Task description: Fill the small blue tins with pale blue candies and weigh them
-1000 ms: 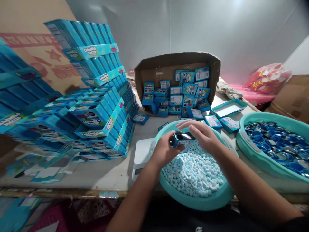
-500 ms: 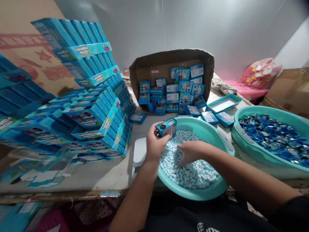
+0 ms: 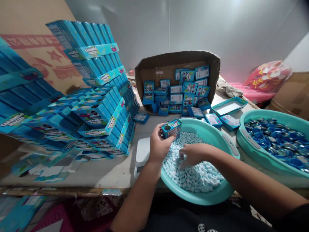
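My left hand [image 3: 161, 145] is closed around a small blue candy box [image 3: 172, 129] printed with "Caramelo Macizo", held tilted over the left rim of a turquoise basin [image 3: 205, 198]. Many small pale-blue and white candies [image 3: 202, 180] fill the basin's bottom. Over them, my right hand [image 3: 194, 154] points down with curled fingers, the tips among the candies. The fingers look drawn together on some candies, though the hand itself partly hides what they hold.
A white scale [image 3: 143, 151] stands left of the basin. Stacked trays of blue boxes [image 3: 101, 119] rise at the left. Behind lies a cardboard carton [image 3: 159, 69] on its side with more boxes. At right, another turquoise basin [image 3: 256, 154] holds blue and silver caps [image 3: 277, 138].
The whole view has shifted slightly, so everything sits a little farther right. My right hand's fingers have come up a little from the candies and curled. My left hand keeps the box.
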A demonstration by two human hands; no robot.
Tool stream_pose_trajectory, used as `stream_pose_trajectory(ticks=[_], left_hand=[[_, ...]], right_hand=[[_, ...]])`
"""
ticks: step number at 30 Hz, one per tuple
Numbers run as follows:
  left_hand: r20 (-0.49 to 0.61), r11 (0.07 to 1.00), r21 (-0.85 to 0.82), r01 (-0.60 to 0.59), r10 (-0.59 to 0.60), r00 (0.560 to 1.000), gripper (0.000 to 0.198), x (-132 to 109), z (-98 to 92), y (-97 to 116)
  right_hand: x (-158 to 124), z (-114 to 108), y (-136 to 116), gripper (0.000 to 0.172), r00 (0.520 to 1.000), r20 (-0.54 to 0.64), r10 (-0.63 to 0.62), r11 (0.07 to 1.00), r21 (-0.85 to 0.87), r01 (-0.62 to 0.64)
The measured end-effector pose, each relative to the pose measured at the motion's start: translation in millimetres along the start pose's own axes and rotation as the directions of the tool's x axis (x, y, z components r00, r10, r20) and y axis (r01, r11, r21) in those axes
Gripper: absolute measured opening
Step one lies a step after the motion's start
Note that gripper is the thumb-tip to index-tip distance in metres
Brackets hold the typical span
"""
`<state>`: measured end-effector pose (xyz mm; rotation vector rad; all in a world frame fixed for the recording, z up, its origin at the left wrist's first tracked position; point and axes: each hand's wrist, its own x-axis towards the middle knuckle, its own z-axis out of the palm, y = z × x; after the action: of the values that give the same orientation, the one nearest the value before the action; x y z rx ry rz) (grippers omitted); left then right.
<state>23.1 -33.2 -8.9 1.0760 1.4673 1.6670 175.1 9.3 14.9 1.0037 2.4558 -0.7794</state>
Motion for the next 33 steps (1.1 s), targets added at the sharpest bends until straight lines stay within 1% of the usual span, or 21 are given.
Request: stream_pose_trajectory(ticks=[2, 4, 6, 7, 9, 11, 13, 15, 18, 21, 25, 30, 33], left_hand=[[-0.026, 1.0, -0.024, -0.008, 0.007, 1.0, 0.052, 0, 0.2, 0], [-0.062, 0.998, -0.054, -0.027, 0.024, 0.998, 0.053, 0, 0.3, 0], [-0.103, 0.996, -0.071, -0.057, 0.05, 0.993, 0.054, 0, 0.4, -1], [-0.12, 0.995, -0.074, -0.073, 0.064, 0.991, 0.054, 0, 0.4, -1], [-0.133, 0.993, -0.078, -0.093, 0.083, 0.988, 0.053, 0, 0.5, -1], [-0.128, 0.99, -0.086, -0.109, 0.097, 0.987, 0.052, 1, 0.6, -2], [-0.12, 0.99, -0.084, -0.112, 0.101, 0.988, 0.052, 1, 0.6, -2], [-0.123, 0.992, -0.065, -0.105, 0.096, 0.988, 0.053, 1, 0.6, -2], [-0.121, 0.996, -0.054, -0.073, 0.066, 0.99, 0.055, 1, 0.6, -2], [-0.092, 0.998, -0.056, -0.036, 0.031, 0.995, 0.055, 1, 0.7, -1], [-0.055, 1.0, -0.018, -0.025, 0.024, 0.998, 0.053, 1, -0.4, -1], [0.01, 1.0, 0.0, -0.015, 0.015, 1.0, 0.051, 3, -1.6, -1], [0.039, 1.0, -0.003, -0.007, 0.007, 0.999, 0.05, 2, -0.5, 0]], right_hand=[[4, -4, 9, 0.033, 0.997, -0.066, 0.033, 0.999, 0.01, -0.032], [11, -7, 20, 0.039, 0.98, -0.177, 0.095, 0.995, 0.031, -0.091], [19, -7, 29, 0.047, 0.947, -0.274, 0.168, 0.986, 0.063, -0.157], [24, -4, 33, 0.051, 0.934, -0.296, 0.2, 0.98, 0.082, -0.184], [33, 4, 34, 0.062, 0.921, -0.3, 0.247, 0.968, 0.125, -0.219], [40, 15, 28, 0.073, 0.918, -0.29, 0.271, 0.958, 0.173, -0.229], [45, 25, 19, 0.078, 0.916, -0.297, 0.271, 0.953, 0.216, -0.212], [46, 32, 8, 0.077, 0.918, -0.313, 0.244, 0.953, 0.251, -0.168], [43, 36, -4, 0.07, 0.931, -0.323, 0.169, 0.953, 0.294, -0.07], [39, 37, -10, 0.063, 0.946, -0.313, 0.08, 0.942, 0.335, 0.031], [36, 37, -15, 0.061, 0.959, -0.282, -0.011, 0.905, 0.405, 0.129], [37, 32, -15, 0.05, 0.973, -0.203, -0.106, 0.842, 0.502, 0.197], [41, 29, -11, 0.043, 0.986, -0.113, -0.125, 0.797, 0.58, 0.168]])
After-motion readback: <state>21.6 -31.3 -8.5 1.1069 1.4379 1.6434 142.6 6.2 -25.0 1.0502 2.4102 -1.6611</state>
